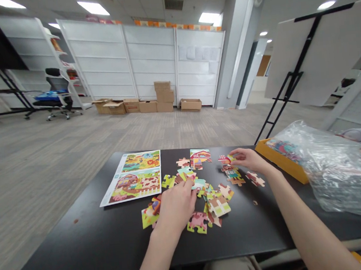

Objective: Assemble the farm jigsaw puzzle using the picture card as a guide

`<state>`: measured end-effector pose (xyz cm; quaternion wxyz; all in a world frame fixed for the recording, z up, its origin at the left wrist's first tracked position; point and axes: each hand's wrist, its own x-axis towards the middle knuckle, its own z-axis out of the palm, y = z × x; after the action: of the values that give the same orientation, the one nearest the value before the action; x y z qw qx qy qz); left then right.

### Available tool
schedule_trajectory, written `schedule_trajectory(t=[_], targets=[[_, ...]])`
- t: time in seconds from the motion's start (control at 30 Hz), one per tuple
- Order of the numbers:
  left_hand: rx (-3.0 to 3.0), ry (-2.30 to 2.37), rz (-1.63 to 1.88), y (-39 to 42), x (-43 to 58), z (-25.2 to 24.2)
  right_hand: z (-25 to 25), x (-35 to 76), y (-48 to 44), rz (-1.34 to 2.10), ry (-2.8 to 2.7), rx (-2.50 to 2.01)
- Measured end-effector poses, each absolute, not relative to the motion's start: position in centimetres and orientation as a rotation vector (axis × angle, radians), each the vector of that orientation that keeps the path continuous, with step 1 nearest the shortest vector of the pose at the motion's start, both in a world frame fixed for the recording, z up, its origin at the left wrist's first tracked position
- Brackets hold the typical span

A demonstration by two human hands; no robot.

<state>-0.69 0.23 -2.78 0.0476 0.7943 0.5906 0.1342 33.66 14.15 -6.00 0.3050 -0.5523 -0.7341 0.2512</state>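
My left hand (178, 203) is over a loose pile of jigsaw pieces, fingers curled together at a light-blue puzzle piece (200, 184); the hand hides part of the grip. Between the fingertips of my right hand (247, 159) is a puzzle piece (225, 159) with red and green on it. It is right above a joined piece showing a figure in green (233, 175). Close to that hand lies a brown-and-cream piece (255, 179). A joined barn section (200, 156) sits at the table's far side. Pink pig pieces (198, 222) are at the pile's near edge.
A printed picture sheet (136, 177) lies on the black table (91, 239) left of the pile. On the right stand a yellow box (282, 163) and crumpled clear plastic wrap (335, 170). Small brown bits (76, 221) dot the tabletop. Cardboard boxes (148, 106) line the far wall.
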Motion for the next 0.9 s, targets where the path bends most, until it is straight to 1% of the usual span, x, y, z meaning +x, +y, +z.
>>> schedule_trajectory(t=[0.07, 0.17, 0.43, 0.6, 0.73, 0.9], targets=[[2.423, 1.802, 0.408, 0.2, -0.8, -2.8, -6.4, 34.7, 14.4, 0.775, -1.930, -1.488], [2.421, 1.794, 0.407, 0.1, -0.7, -2.7, -7.5, 34.9, 15.0, 0.834, -1.879, -1.450], [2.451, 1.780, 0.346, 0.0, -0.6, -2.4, -9.6, 34.5, 16.2, 0.813, -1.773, -1.317], [2.474, 1.771, 0.356, 0.2, -0.7, -2.8, -9.4, 34.4, 16.2, 0.703, -1.836, -1.332], [2.482, 1.769, 0.351, 0.2, -0.7, -2.9, -8.7, 34.4, 15.9, 0.524, -1.994, -1.396], [2.475, 1.766, 0.329, 0.1, -0.6, -2.7, -7.9, 34.1, 15.4, 0.408, -2.152, -1.465]])
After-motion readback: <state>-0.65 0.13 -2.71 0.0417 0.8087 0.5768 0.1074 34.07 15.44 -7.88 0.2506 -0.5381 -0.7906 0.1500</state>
